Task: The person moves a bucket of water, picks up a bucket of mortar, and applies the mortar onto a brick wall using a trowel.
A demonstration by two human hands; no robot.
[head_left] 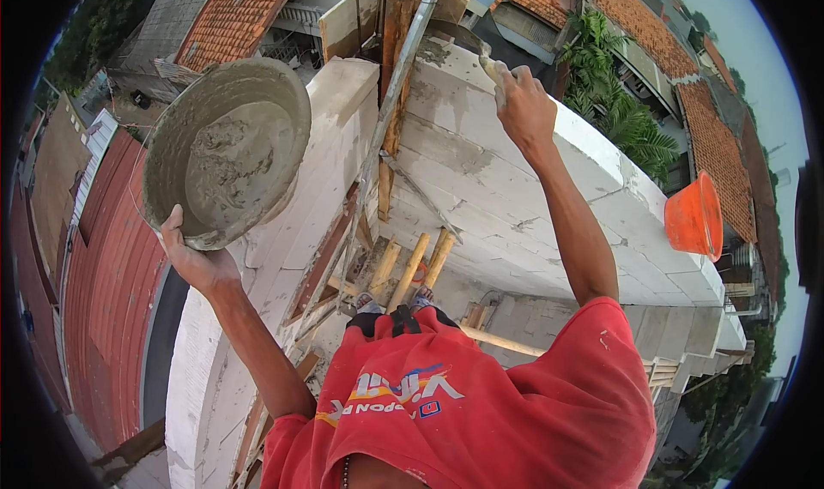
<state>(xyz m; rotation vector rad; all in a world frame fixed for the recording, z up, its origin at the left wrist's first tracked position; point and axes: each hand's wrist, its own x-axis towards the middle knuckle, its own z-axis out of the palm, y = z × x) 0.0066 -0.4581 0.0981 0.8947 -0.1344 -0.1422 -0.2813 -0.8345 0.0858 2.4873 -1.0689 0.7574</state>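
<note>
At the left, my left hand [196, 257] grips the near edge of a round, mortar-caked bucket [163, 176], fingers mostly hidden by it. Wet grey mortar [245, 150] lies inside the bucket, which tilts toward me above the left block wall [330, 103]. My right hand [525, 107] is closed around the handle of a trowel [489, 64]. The trowel's dark blade points left, over the top of the right block wall [481, 141], close to a patch of mortar [433, 51]. Part of the blade is hard to make out.
A wooden post [397, 69] and a metal scaffold bar [395, 94] rise where the walls meet. My feet stand on bamboo poles [409, 270] high above the floor. An orange bucket [693, 217] sits on the right wall. Tiled roofs and palm leaves [614, 103] lie beyond.
</note>
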